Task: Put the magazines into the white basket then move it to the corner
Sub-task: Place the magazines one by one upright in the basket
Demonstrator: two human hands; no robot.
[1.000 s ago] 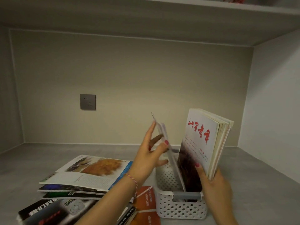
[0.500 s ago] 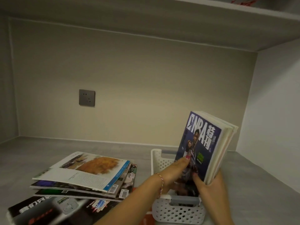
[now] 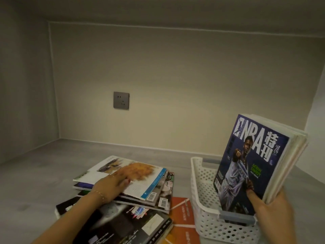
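White basket: perforated plastic, rectangular, with grey handle strips at its near and far ends; stood on the grey surface at lower right of the frame, well apart from the back left corner where the walls met.

Upright magazines: a bundle of several, standing on end inside the basket against its right side, tilted slightly to the right. The front cover was dark blue, lettered "NBA" with Chinese characters, showing a basketball player. Page edges of those behind showed pale at the right.

Right hand: at the lower right corner of the frame, closed around the lower right edge of the upright bundle, thumb pressed on the blue cover, the other fingers hidden behind the stack.

Loose pile of magazines: lay flat at lower centre, just left of the basket, fanned unevenly. The top magazine had a pale cover with an orange-brown picture and a blue strip along one edge. Barcoded covers showed beneath it; a large dark magazine lay nearest the camera, and an orange one lay at the bottom, touching or just beside the basket's left wall.

Left hand: rested flat on the top magazine, fingers loosely spread, gripping nothing visible; blurred. A thin bracelet circled the wrist.

Wall socket: grey, mounted on the beige back wall, centre left of the frame.
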